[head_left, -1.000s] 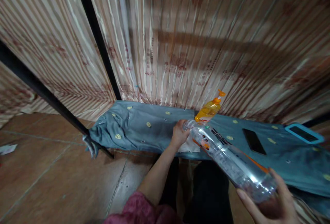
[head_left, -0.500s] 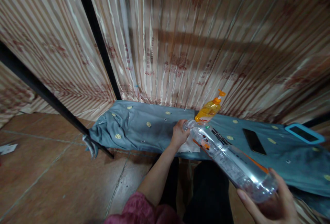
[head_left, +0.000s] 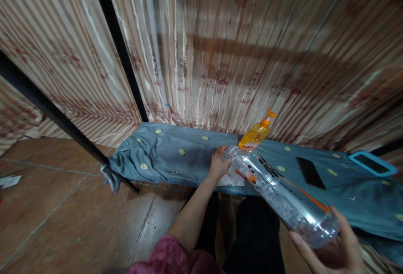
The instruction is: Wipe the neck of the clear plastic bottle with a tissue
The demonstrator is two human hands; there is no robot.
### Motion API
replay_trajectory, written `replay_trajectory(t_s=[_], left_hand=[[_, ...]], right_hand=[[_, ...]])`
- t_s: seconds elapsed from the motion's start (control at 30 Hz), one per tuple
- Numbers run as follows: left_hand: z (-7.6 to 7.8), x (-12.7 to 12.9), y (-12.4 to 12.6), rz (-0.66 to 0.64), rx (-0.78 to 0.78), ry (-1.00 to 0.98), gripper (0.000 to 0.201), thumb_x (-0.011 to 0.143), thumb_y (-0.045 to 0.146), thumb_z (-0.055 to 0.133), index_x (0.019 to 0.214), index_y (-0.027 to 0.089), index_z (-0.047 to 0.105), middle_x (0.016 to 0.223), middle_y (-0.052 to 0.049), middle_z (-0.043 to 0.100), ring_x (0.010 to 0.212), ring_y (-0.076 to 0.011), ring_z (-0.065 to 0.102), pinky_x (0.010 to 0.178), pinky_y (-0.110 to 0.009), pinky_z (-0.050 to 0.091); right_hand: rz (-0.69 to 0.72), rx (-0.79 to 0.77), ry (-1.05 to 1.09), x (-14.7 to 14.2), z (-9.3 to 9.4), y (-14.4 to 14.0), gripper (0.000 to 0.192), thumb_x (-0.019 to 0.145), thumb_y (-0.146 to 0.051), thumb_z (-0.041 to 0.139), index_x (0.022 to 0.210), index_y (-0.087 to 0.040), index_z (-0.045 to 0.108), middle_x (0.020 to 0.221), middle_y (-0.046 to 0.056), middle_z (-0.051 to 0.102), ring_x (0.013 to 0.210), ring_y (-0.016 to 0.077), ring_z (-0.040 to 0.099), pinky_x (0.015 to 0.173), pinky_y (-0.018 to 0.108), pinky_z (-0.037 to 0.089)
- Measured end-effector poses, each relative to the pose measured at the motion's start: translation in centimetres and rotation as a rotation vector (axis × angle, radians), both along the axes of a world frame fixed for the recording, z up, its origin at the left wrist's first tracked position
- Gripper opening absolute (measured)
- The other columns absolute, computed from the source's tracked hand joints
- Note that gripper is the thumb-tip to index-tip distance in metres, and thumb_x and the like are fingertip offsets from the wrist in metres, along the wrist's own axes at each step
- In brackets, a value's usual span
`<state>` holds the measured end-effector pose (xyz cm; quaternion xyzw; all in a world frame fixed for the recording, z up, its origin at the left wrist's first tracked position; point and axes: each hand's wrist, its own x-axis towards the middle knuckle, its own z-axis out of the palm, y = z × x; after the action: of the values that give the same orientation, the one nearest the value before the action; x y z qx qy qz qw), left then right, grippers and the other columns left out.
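Note:
A clear plastic bottle [head_left: 283, 196] with a printed label and an orange stripe lies slanted between my two hands, above the cloth-covered surface. My left hand [head_left: 220, 162] is closed around its neck end. The base sits in the grasp of my right hand [head_left: 333, 244], thumb on one side and fingers on the other. Just behind the neck stands a yellow pump bottle [head_left: 255, 134] with an orange pump head. Under the bottle's neck, a white sheet [head_left: 231, 178] shows in part on the cloth.
A grey-blue cloth with yellow pineapple prints [head_left: 189, 139] covers the narrow surface. To the right lie a dark phone [head_left: 310, 173] and a blue-framed device [head_left: 373, 163]. Black metal poles [head_left: 118, 43] stand at the left, before a striped curtain [head_left: 214, 55].

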<state>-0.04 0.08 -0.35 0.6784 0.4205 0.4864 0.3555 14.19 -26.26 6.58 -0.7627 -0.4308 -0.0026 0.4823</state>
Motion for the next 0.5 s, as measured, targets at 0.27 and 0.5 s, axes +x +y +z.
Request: replay_trajectory(t_s=[0.27,0.5], left_hand=[[0.0,0.0,0.0,0.006,0.007,0.010,0.022,0.079,0.019,0.071,0.101,0.017,0.066,0.100,-0.005,0.072,0.095,-0.0211,0.068,0.091,-0.033,0.054],[0.0,0.0,-0.1,0.011,0.003,0.023,0.022,0.080,0.018,0.070,0.101,0.018,0.066,0.100,-0.005,0.072,0.096,-0.0212,0.068,0.091,-0.033,0.054]], right_hand=[[-0.033,-0.011,0.007,-0.6,0.7,0.2,0.106,0.068,-0.065,0.078,0.153,-0.015,0.039,0.113,0.013,0.072,0.089,0.0307,0.073,0.076,0.043,0.063],[-0.044,-0.009,-0.046,-1.6,2.0,0.4,0.102,0.071,-0.066,0.075,0.153,-0.015,0.041,0.112,0.012,0.073,0.093,0.0334,0.072,0.077,0.047,0.063]])
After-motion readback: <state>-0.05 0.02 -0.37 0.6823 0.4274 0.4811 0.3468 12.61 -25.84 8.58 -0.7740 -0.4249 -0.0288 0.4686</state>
